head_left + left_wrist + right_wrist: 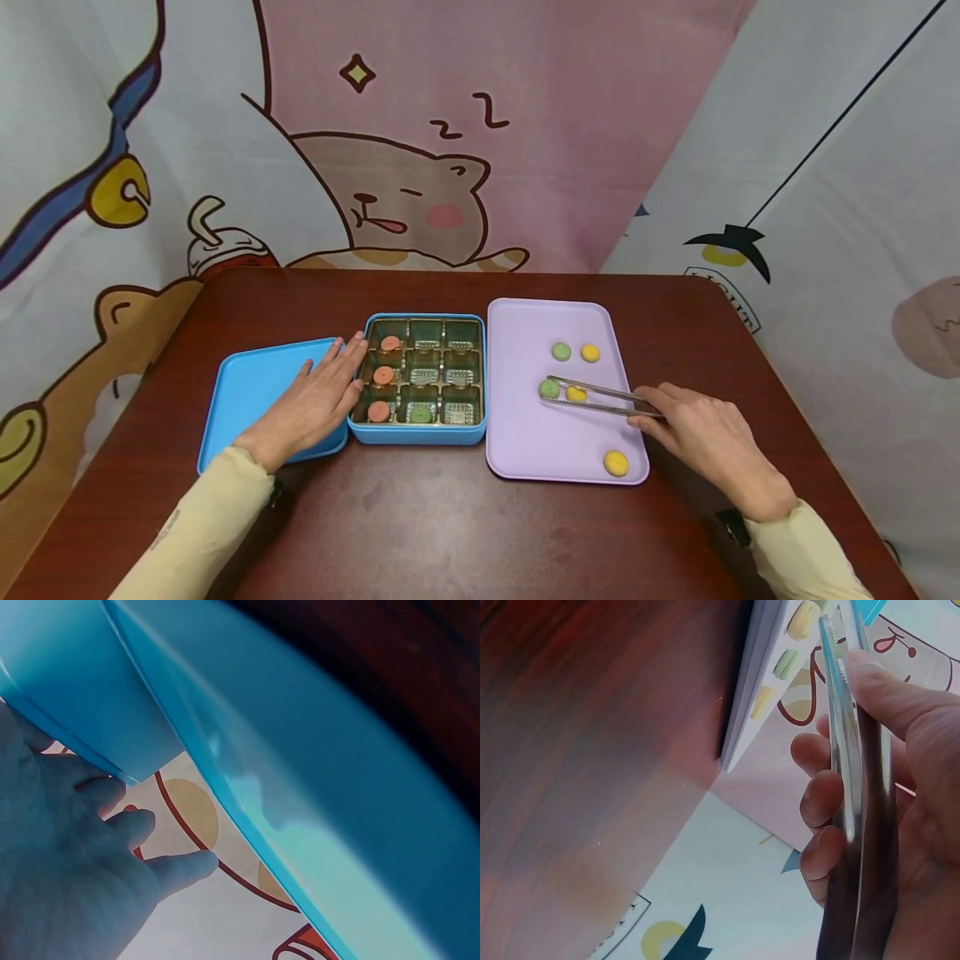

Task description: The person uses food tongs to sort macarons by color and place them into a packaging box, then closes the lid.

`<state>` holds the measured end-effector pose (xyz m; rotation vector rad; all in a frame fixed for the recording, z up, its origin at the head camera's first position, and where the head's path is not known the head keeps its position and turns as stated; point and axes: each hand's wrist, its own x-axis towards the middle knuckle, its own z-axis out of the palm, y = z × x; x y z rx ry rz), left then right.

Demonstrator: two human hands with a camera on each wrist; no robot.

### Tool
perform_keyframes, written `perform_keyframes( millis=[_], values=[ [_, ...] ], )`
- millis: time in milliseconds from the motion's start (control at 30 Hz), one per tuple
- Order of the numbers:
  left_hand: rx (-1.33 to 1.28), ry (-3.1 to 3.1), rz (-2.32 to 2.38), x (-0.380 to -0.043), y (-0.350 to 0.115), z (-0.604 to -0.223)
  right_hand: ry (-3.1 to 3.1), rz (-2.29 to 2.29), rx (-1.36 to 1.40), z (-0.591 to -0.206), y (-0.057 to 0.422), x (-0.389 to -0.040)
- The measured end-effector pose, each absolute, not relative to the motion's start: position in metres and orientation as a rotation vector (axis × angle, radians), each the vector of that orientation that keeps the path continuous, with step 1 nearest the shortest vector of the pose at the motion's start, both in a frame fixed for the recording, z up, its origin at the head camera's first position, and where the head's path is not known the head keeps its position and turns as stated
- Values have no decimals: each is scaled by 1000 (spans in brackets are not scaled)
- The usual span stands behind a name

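Observation:
My right hand [708,433] grips metal tongs [600,408] over a lilac tray [525,450]. Their tips stand on either side of a green macaron [549,388]; whether they squeeze it I cannot tell. A yellow macaron [576,394] lies between the tong arms. In the right wrist view, curled fingers and thumb wrap the tongs [847,772]. My left hand [311,408], fingers extended, rests against the left side of a blue box [420,435]. Its divided insert holds pink macarons [384,375] down the left column and a green macaron [420,413] at front middle.
On the tray also lie a green macaron [561,351], a yellow macaron [590,353] behind, and another yellow macaron [617,463] at the front right corner. A blue lid [255,392] lies left of the box, partly under my left forearm. A printed curtain hangs behind the table [420,517].

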<state>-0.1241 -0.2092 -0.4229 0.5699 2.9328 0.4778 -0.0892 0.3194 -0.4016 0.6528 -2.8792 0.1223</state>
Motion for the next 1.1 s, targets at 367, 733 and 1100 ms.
perform_keyframes(
  millis=[367,733,1100],
  values=[
    [566,2934,488,-124,-210,-423,-2878,95,652,-399,319,-88],
    [557,2931,480,-123,-210,-423,-2834,90,704,-401,315,-90],
    [559,2934,478,-125,-210,-424,-2742,166,717,-394,311,-94]
  ],
)
